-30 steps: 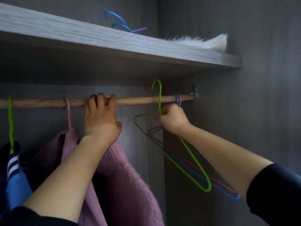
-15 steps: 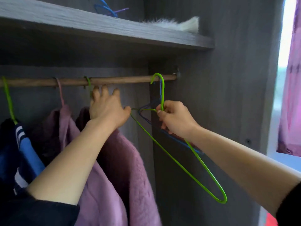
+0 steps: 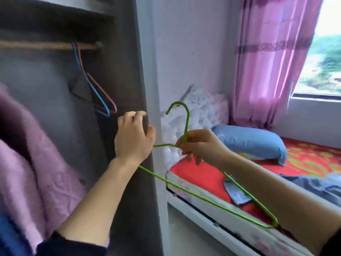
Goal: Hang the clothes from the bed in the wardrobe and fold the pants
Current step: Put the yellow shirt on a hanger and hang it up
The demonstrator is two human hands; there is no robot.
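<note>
My right hand [image 3: 200, 144] grips a green wire hanger [image 3: 186, 124] at the base of its hook, out in front of the wardrobe's right side panel [image 3: 127, 74]. My left hand [image 3: 133, 137] hovers beside it with fingers spread and nothing in it. A pink fluffy garment [image 3: 35, 163] hangs at the left inside the wardrobe. A blue hanger [image 3: 92, 87] and a pink hanger [image 3: 103, 91] hang bare on the wooden rod [image 3: 36, 45]. On the bed [image 3: 206, 176] lie a blue-grey piece of clothing [image 3: 234, 193] and a grey garment [image 3: 317, 187].
The bed has a red patterned sheet, a blue pillow [image 3: 251, 140] and a white fluffy cushion [image 3: 199, 111] at its head. A pink curtain [image 3: 273, 61] hangs beside the window [image 3: 324, 52]. A blue striped garment [image 3: 11, 235] shows at the lower left.
The view has swung right from the wardrobe towards the bed. My right hand has carried the green hanger off the rod and out of the wardrobe. My left hand has let go of the rod.
</note>
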